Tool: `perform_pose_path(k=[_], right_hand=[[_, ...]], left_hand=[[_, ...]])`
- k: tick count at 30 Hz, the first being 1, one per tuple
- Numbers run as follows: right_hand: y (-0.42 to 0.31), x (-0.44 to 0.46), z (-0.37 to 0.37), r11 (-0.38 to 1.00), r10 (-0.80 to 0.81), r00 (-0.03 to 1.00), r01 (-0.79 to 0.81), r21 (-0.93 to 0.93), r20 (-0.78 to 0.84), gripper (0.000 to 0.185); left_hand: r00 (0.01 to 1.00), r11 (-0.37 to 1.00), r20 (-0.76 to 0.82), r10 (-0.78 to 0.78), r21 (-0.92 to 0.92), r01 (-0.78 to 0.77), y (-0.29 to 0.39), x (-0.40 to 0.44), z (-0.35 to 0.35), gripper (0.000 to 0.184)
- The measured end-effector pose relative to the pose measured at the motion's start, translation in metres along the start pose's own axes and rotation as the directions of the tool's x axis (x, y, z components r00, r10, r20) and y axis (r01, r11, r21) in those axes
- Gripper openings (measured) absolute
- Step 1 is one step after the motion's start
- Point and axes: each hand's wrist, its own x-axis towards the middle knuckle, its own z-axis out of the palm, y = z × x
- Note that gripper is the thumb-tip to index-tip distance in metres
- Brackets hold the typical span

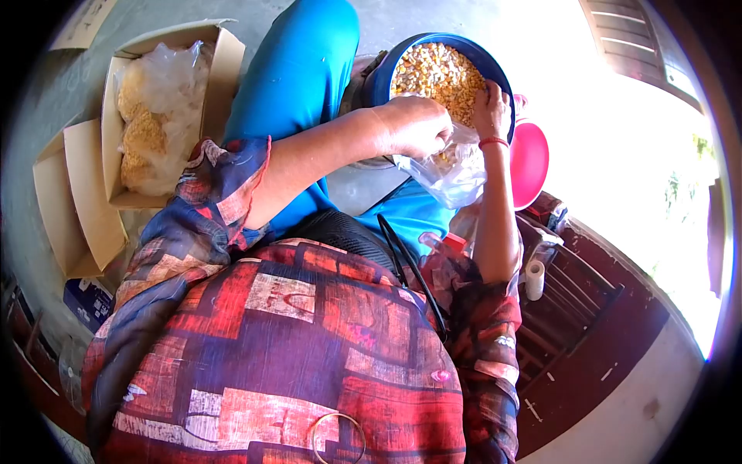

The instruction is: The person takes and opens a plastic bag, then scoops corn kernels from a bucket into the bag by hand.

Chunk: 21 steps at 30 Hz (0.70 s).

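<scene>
Here, the curled left hand (420, 126) pinches a crinkled translucent plastic bag (452, 179); the right hand (492, 112) reaches into knobbly yellow kernels (434, 73) inside a round blue tub (379, 83), its grip unclear.

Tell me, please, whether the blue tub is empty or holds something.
The blue tub is not empty: loose yellow pieces show inside it; their depth I cannot tell.

The left hand (420, 127) is curled, its back upward; just beside it, to its right, the right hand (492, 114) points its fingers forward; behind the left hand, the left forearm (321, 153) reaches obliquely inward; behind the right hand, the right forearm (497, 213) extends nearly straight.
</scene>
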Motion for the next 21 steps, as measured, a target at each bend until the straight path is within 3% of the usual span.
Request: perform_pose_path(k=[3,9,11,13,16,17,18,19,20,21], right_hand=[[-0.022,-0.007,0.005,0.998,0.053,0.998,-0.054,0.038,0.020,0.034],[-0.056,-0.023,-0.001,0.990,-0.117,0.993,0.120,0.072,-0.033,0.038],[-0.061,-0.022,-0.002,0.989,-0.099,0.994,0.093,0.112,0.048,0.035],[-0.052,-0.019,0.010,0.978,-0.156,0.987,0.158,0.136,-0.021,0.027],[-0.044,-0.014,0.013,0.889,-0.044,0.990,0.101,0.447,-0.136,0.014],[-0.023,-0.005,0.028,0.684,0.063,0.998,-0.048,0.728,0.006,0.015],[-0.031,-0.005,0.009,0.356,0.190,0.957,-0.276,0.893,0.220,0.015],[-0.037,-0.006,-0.012,-0.036,0.225,0.863,-0.457,0.889,0.453,0.016],[-0.024,-0.002,-0.012,-0.316,0.005,0.868,-0.469,0.825,0.496,0.016],[-0.024,-0.001,-0.022,-0.398,-0.054,0.850,-0.499,0.769,0.524,0.016]], left_hand=[[0.998,0.999,0.036,-0.045,0.007,0.044,0.001,0.002,0.000,0.019],[0.994,0.999,0.104,-0.042,0.000,0.042,0.005,0.002,0.000,0.019],[0.992,0.998,0.111,-0.055,-0.002,0.055,0.005,0.001,0.001,0.019],[0.991,0.998,0.116,-0.068,-0.001,0.069,0.004,0.001,0.001,0.019],[0.996,0.996,0.072,-0.045,-0.067,0.050,0.002,0.003,-0.003,0.018],[1.000,0.992,0.002,-0.019,-0.126,0.019,-0.002,0.006,-0.005,0.018],[0.998,0.983,-0.066,0.003,-0.184,-0.015,-0.003,0.007,-0.005,0.017],[0.992,0.985,-0.124,-0.004,-0.171,-0.017,0.000,0.005,-0.012,0.017],[0.983,0.980,-0.181,0.000,-0.194,-0.036,-0.003,0.008,-0.012,0.018],[0.971,0.975,-0.240,0.005,-0.214,-0.058,-0.006,0.011,-0.012,0.018]])
